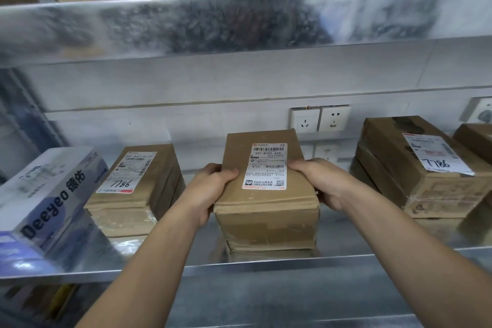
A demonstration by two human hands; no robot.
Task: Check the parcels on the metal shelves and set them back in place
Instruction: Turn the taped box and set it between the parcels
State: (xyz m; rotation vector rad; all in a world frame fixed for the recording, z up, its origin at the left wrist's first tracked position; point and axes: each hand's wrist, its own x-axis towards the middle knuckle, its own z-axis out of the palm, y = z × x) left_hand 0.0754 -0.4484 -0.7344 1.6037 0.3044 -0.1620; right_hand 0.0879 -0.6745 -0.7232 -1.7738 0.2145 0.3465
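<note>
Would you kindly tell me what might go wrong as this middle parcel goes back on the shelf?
1. The middle parcel, gripped by the left hand and right hand, stands near the metal shelf's front lip; left there, it might tip off.
2. The left hand fills the narrow gap beside the left neighbouring parcel, so sliding sideways may pinch fingers or nudge that parcel.

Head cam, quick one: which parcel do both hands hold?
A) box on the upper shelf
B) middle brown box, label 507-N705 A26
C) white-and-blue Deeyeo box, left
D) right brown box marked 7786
B: the left hand and right hand hold opposite sides of the middle brown box, whose label reads 507-N705 A26.
</note>
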